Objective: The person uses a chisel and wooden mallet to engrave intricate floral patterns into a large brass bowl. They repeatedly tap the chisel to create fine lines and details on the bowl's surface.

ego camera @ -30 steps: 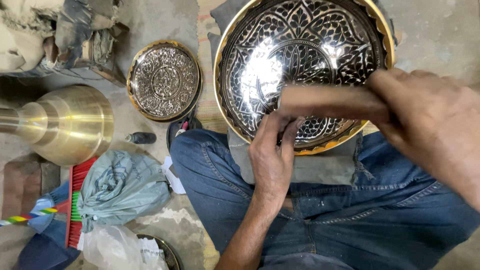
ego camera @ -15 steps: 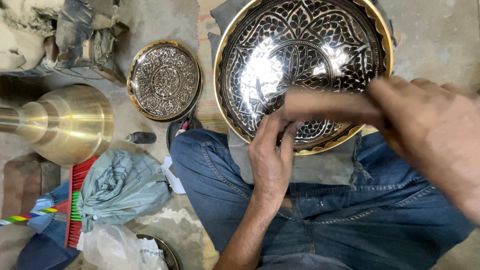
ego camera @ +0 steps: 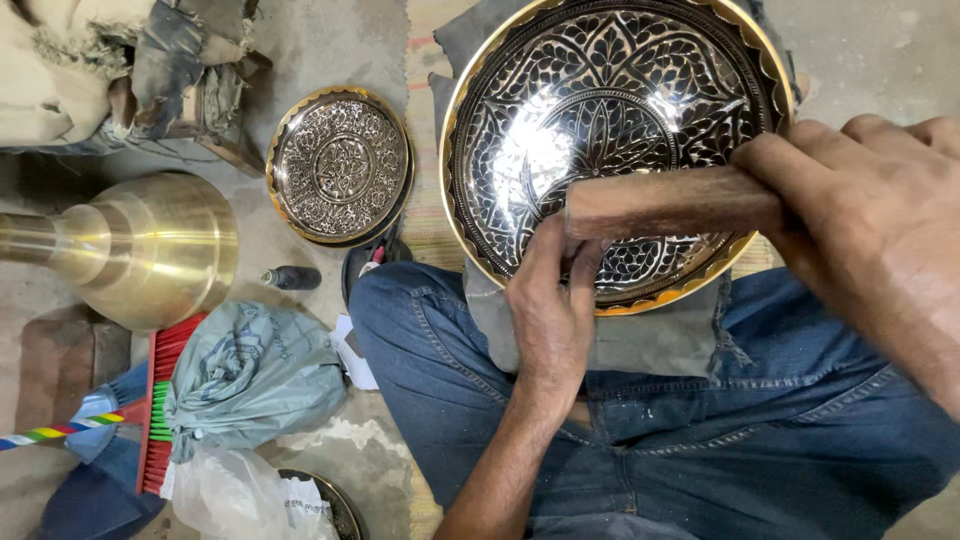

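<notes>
Resting across the person's lap on a grey cloth (ego camera: 640, 335), the large engraved metal bowl (ego camera: 610, 130) is tilting its dark, gilt-edged inside up toward the camera. The right hand (ego camera: 880, 230) is wrapping closed around a wooden block (ego camera: 670, 203), holding it across the lower part of the bowl's inside. The left hand (ego camera: 550, 300) is sitting at the near rim with its fingers curled together just under the block's free end; whether it is pinching a small tool there cannot be told.

The bowl is looking like stiff, fairly heavy metal, polished and probably slippery, with fine engraving that could scratch or dent under a hard knock. Gripping it by the thick golden rim, or cradling it from beneath through the cloth, is seeming the safest hold, rather than pressing on the decorated face. The block is looking dry, rigid and easy to grip around its middle.

Lying on the floor to the left are a smaller engraved plate (ego camera: 340, 165), a brass bell-shaped piece (ego camera: 150, 250), a tied grey plastic bag (ego camera: 250, 375) and a red brush (ego camera: 165, 400).
</notes>
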A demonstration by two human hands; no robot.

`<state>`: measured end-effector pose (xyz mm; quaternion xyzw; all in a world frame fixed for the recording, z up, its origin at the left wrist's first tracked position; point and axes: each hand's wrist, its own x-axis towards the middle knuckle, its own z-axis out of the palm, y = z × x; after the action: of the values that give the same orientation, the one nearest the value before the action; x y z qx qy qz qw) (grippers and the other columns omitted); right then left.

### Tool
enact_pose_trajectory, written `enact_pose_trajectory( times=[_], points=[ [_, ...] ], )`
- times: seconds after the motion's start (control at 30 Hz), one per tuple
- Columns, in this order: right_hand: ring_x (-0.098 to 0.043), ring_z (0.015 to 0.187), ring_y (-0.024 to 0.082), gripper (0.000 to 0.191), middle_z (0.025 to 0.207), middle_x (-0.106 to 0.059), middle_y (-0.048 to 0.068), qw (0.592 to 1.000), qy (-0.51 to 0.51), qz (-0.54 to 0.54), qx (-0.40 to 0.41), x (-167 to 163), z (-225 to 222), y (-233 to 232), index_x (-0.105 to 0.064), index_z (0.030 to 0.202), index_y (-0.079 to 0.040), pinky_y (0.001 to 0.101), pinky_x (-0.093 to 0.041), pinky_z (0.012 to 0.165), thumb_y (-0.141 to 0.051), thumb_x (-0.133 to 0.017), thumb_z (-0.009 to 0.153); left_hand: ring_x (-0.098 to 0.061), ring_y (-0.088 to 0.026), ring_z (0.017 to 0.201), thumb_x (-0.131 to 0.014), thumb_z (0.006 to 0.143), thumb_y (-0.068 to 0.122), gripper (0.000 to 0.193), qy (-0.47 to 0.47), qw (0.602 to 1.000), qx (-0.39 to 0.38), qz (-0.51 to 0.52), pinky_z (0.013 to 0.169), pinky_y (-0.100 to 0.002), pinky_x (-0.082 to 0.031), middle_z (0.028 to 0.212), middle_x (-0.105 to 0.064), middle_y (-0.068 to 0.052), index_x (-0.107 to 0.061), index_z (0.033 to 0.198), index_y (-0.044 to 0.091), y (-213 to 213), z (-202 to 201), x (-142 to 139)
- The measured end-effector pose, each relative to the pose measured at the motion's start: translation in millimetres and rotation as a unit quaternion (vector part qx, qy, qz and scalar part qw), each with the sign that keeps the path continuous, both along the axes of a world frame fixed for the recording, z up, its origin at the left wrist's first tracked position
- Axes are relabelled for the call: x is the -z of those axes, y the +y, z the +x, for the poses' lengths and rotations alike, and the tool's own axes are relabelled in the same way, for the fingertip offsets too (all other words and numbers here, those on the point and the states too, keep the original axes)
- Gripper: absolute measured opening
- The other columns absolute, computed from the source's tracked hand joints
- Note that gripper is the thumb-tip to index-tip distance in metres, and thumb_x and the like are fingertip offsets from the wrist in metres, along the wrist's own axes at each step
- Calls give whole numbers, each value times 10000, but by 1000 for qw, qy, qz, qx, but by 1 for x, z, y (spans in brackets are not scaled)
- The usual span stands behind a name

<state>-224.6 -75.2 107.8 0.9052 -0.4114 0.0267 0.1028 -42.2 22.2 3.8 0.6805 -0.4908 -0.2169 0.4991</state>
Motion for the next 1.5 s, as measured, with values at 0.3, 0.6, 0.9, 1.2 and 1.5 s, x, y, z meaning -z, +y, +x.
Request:
enact_pose_trajectory(
  times=[0.3,0.6,0.9,1.2,1.5],
  points=[
    [-669,797,260,286,878,-696,57,1000,24,-8,3,6,-9,-19,-668,1068,-138,369,-554,766,-144,-775,803,-763,-216,1039,-642,999,-3,283,22,999,9,-38,859,-335,-667,1132,-737,-132,-611,1280,23,-1,0,-3],
    [-686,808,340,313,885,-678,174,976,-112,178,62,6,-5,-18,-646,1078,-33,436,-538,732,-143,-801,830,-770,-214,1072,-656,1020,13,261,31,997,9,-63,886,-329,-663,1156,-741,-121,-609,1275,36,-2,-1,-5],
    [-685,839,333,428,903,-678,167,991,-90,91,-26,14,-11,-24,-649,1117,-23,437,-544,787,-30,-772,707,-766,-222,1100,-631,1029,26,268,36,998,15,-56,909,-333,-669,1191,-735,-128,-604,1296,30,-1,-2,-1],
    [-699,811,280,404,927,-718,76,998,35,46,-8,10,-7,-21,-666,1109,-121,370,-569,785,-143,-795,727,-758,-233,1064,-654,1017,65,257,-3,1000,15,-26,854,-332,-678,1168,-737,-126,-617,1270,40,-1,-3,6],
    [-723,764,302,315,898,-684,172,963,-104,230,97,10,-9,-26,-620,1156,-27,413,-568,706,-78,-741,870,-763,-212,1070,-655,1017,66,260,29,998,25,-47,882,-314,-681,1173,-734,-113,-614,1273,48,-1,-3,1]
  ],
)
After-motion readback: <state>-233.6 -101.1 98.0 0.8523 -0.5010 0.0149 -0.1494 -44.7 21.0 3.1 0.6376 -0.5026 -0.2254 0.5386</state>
